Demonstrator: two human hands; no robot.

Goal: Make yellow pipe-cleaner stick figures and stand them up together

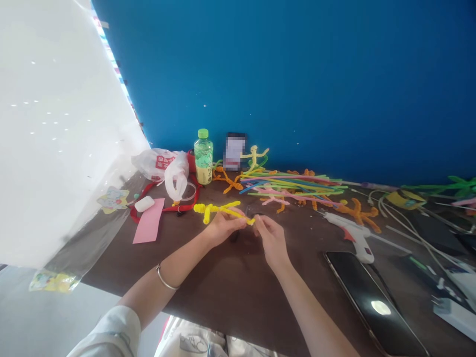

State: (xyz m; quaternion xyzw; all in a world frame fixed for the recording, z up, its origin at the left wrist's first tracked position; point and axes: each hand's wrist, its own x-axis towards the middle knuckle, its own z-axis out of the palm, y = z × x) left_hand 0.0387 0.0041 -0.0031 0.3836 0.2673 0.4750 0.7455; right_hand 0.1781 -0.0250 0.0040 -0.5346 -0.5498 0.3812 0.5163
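Note:
A yellow pipe-cleaner figure [208, 210] lies sideways above the dark table, its rounded end to the left. My left hand [225, 227] is closed around one of its long limbs near the middle. At the limb's right end, my right hand [270, 238] pinches the short bent yellow tip between thumb and fingers. The two hands are close together but apart. Behind them lies a pile of coloured pipe cleaners [293, 183], with orange and pink figures around it. A pale yellow figure [254, 154] leans upright near the wall.
Behind on the left are a green-capped bottle [204, 157] and a plastic bag [156, 163]. Pink paper [149, 223] and a white case [144, 204] lie left. To the right are a glue gun [351, 234], a large phone [368, 292], cables and a white adapter [455, 317].

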